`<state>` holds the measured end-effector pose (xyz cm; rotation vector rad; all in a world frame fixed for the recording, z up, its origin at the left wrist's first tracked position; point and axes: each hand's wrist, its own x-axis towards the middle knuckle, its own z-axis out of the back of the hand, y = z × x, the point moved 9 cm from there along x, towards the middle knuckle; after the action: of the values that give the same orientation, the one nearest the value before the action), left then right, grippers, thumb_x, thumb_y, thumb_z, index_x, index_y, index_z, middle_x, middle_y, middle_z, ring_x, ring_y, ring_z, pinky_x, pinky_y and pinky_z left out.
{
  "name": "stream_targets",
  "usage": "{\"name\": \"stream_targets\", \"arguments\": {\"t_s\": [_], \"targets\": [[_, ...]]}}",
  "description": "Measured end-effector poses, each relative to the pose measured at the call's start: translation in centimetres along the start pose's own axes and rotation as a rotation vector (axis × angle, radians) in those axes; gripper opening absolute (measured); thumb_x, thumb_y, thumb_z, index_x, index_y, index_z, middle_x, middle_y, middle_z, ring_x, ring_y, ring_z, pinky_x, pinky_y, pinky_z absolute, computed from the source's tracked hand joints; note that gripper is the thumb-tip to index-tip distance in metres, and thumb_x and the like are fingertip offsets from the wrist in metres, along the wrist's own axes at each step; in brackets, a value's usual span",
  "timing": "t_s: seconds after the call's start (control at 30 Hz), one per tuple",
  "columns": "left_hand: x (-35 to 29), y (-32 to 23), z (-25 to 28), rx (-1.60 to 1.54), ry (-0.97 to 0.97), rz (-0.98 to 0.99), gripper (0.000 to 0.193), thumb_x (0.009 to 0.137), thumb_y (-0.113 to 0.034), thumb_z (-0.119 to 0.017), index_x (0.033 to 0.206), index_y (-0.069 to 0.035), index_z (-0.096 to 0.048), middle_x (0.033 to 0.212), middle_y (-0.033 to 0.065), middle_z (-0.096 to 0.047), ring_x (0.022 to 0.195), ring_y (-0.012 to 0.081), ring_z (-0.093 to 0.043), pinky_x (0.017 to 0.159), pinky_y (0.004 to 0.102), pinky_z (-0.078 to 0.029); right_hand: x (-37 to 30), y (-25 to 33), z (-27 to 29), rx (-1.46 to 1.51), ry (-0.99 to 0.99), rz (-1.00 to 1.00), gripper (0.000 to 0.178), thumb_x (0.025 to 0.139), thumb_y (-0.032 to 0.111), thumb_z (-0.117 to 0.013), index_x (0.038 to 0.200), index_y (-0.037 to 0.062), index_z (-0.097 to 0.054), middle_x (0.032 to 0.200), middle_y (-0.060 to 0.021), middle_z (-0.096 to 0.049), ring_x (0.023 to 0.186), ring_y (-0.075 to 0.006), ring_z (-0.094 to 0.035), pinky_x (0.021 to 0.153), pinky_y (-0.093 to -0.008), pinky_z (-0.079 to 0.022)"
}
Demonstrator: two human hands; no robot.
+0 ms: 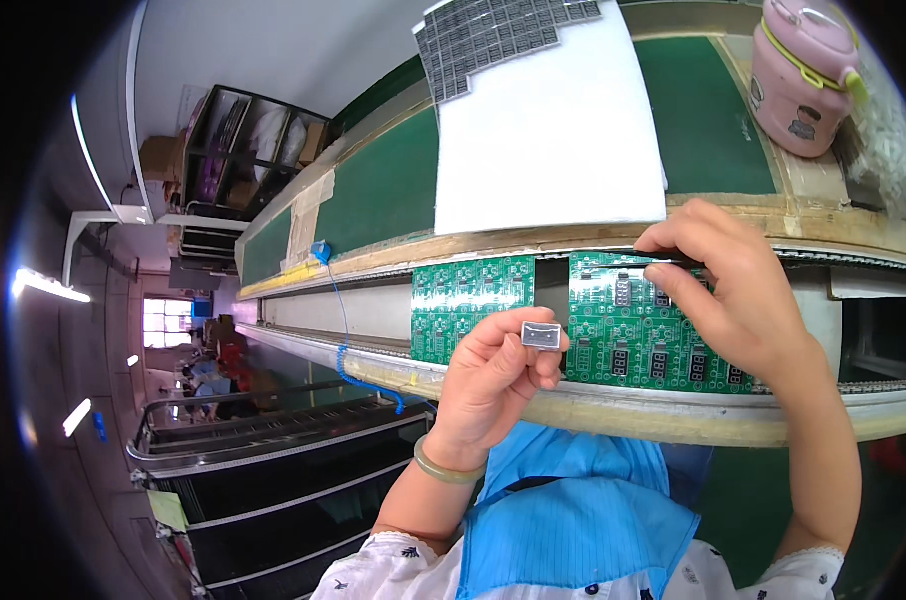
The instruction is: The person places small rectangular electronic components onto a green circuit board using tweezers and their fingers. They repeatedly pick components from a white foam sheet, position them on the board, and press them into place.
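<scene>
1. Circuit board with digit displays: its upper right part was hidden by the right hand.
2. Second green board: the left hand covered its lower right corner.
3. Right thumb and forefinger were nearly closed, pinching a thin dark tool; tip indistinct.
4. Left fingers were curled, grasping a small grey module near the gap between boards.

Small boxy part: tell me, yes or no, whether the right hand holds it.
No, the left hand pinches the small boxy part, while the right hand is at the right circuit board.
</scene>
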<state>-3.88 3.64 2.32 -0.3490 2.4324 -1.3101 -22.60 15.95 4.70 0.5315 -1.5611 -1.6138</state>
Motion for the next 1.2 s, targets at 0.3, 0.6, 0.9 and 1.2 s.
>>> {"name": "stream_targets", "arguments": {"t_s": [0.3,0.6,0.9,1.2], "targets": [[-1.9,-0.7,-0.5,0.154,-0.013,-0.071,0.042,0.104,-0.03,-0.065,0.129,0.004,-0.064,0.117,0.0215,-0.071,0.091,0.0203,-0.07,0.079,0.0324,-0.058,-2.9,2.8,-3.5,0.201,0.097,-0.225,0.019,0.091,0.009,-0.076,0.106,-0.0025,-0.073,0.093,-0.0056,-0.067,0.079,-0.0091,-0.062,0.07,-0.0242,-0.05],[-2.9,-1.5,-0.9,0.157,0.008,-0.136,0.03,0.103,-0.013,-0.065,0.128,0.002,-0.069,0.103,0.0118,-0.076,0.087,0.0151,-0.071,0.079,0.028,-0.059,-3.1,3.9,-5.7,0.13,0.123,-0.164,0.017,0.091,0.009,-0.075,0.104,-0.002,-0.075,0.09,-0.0059,-0.069,0.08,-0.0105,-0.064,0.069,-0.0252,-0.05],[-3.2,-1.8,-0.3,0.166,-0.024,-0.13,0.027,0.103,-0.012,-0.066,0.125,0.003,-0.071,0.097,0.0084,-0.076,0.083,0.0125,-0.07,0.077,0.0266,-0.059,-2.4,4.4,-6.5,0.05,0.123,-0.163,0.017,0.091,0.009,-0.075,0.104,-0.0018,-0.074,0.091,-0.0058,-0.068,0.08,-0.0104,-0.064,0.069,-0.0251,-0.05],[-3.4,-2.8,-0.3,0.293,-0.025,-0.251,0.026,0.099,-0.006,-0.07,0.124,0.002,-0.073,0.098,0.0087,-0.076,0.084,0.0114,-0.07,0.074,0.0245,-0.058,-1.9,4.7,-6.7,-0.002,0.1,-0.167,0.018,0.091,0.009,-0.075,0.105,-0.0016,-0.074,0.092,-0.0056,-0.068,0.081,-0.0102,-0.064,0.069,-0.0249,-0.05]]}}
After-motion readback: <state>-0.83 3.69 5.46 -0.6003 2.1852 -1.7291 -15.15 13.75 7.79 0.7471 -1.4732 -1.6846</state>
